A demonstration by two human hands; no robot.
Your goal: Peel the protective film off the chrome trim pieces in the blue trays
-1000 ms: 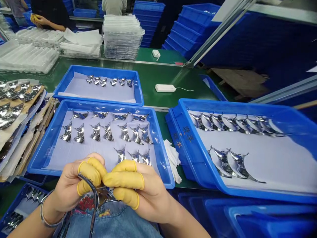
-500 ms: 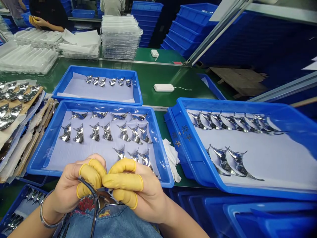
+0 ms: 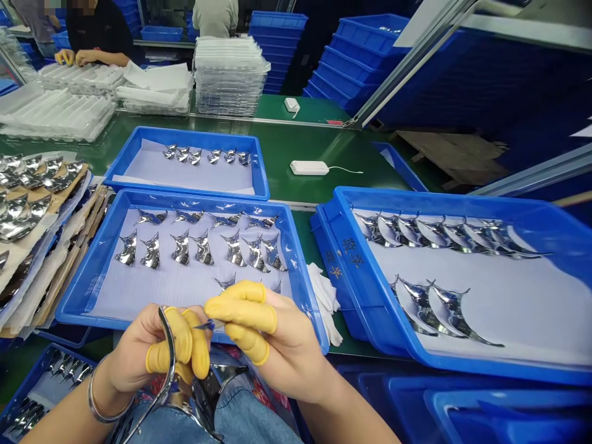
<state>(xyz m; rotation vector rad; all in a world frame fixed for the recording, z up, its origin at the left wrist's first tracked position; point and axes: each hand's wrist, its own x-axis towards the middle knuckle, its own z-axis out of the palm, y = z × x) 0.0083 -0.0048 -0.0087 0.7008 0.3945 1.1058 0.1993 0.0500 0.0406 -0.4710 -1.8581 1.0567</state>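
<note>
A shiny, chrome-like curved part (image 3: pixel 203 394) with pointed ends hangs in front of my body. My left hand (image 3: pixel 157 345), in yellow finger cots, is closed on it. My right hand (image 3: pixel 268 327), also in yellow finger cots, is closed beside the left one, its fingertips pinched on a small bluish, pointed bit (image 3: pixel 210 325) whose kind I cannot make out. Behind both hands lies a blue tray (image 3: pixel 69 302) lined with white sheet, with rows of small chrome pieces (image 3: pixel 179 248). My right hand hides some of the nearest pieces.
A second blue tray (image 3: pixel 264 166) stands behind. At right, stacked blue trays (image 3: pixel 416 345) hold larger curved chrome parts (image 3: pixel 456 308). White gloves (image 3: pixel 326 302) lie between. Layered cardboard and paper with chrome parts (image 3: pixel 28 213) stands left. A co-worker (image 3: pixel 99 37) is beyond clear plastic trays (image 3: pixel 231 80).
The chrome part has tipped and sunk lower in my left hand. My right hand has moved slightly right and away from it, showing the bluish bit. The co-worker's hands have lowered to the plastic trays.
</note>
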